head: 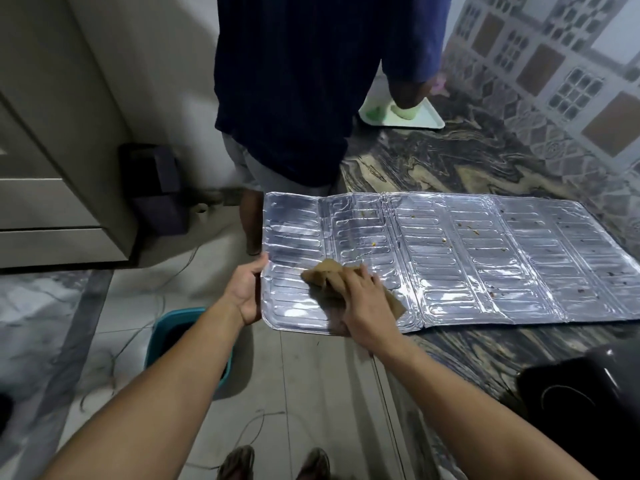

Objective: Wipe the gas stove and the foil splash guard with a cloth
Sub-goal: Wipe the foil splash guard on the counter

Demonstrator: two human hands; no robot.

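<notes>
The foil splash guard (450, 258) is lying flat on the dark marbled desk (433, 161), w/ its left end hanging past the desk edge over the floor. The left hand (246, 292) is gripping that overhanging left edge, thumb on top near the corner & fingers (254, 315) curled under it. The right hand (363, 299) is pressing a brown cloth (327, 275) onto the guard's left panel, fingers spread & lying flat on top of the cloth, not clamped round it.

Doing this step well, imo: keep the left hand steadying the unsupported end so the thin foil isn't buckling under pressure; wipe along the embossed ribs, not across; work left to right toward the crumb specks (474, 232) sitting on the middle & right panels; go light at the fold creases. The stove itself looks not yet wiped, only a black glossy corner (571, 396) is showing at lower right, prob. the stove but can't say for sure.

Count: 1 splash guard, approx. 5 folded panels; 1 cloth; 2 hands working; 1 teal bucket (166, 334) on the floor; 1 other person (294, 81) standing behind the guard; 1 pale green tray (429, 121) farther back on the desk.
</notes>
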